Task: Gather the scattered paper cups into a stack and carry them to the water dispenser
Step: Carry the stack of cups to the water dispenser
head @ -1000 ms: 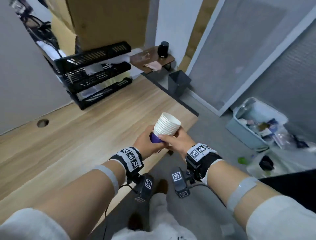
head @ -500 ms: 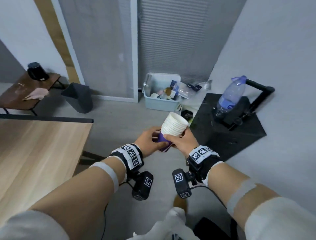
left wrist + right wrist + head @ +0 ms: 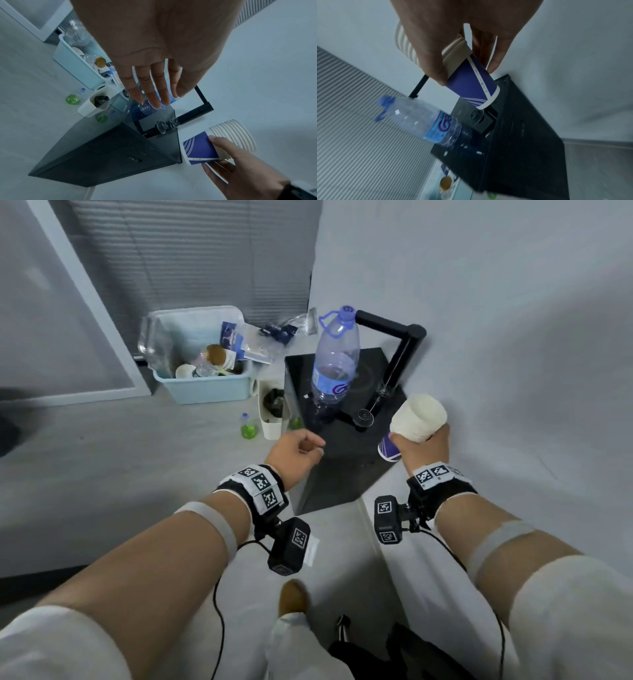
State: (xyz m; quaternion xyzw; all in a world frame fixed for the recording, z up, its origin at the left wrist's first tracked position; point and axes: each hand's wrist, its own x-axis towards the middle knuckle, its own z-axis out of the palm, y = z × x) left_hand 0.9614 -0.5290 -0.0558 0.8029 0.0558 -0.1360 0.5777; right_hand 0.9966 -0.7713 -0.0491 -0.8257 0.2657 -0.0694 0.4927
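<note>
Grey floor, white wall corner, black box-shaped water dispenser (image 3: 337, 453) ahead. Right hand (image 3: 424, 448) grips tilted stack of nested white-and-purple paper cups (image 3: 416, 422); left hand (image 3: 294, 453) loose, empty. Risk: one-handed tilt lets outer cup slip off, or stack knocks clear plastic water bottle (image 3: 334, 368).

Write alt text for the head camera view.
A person's right hand grips a stack of paper cups beside a black water dispenser with a clear bottle on top. The left hand hangs empty, fingers loosely curled. A light blue bin of rubbish sits on the floor behind.
</note>
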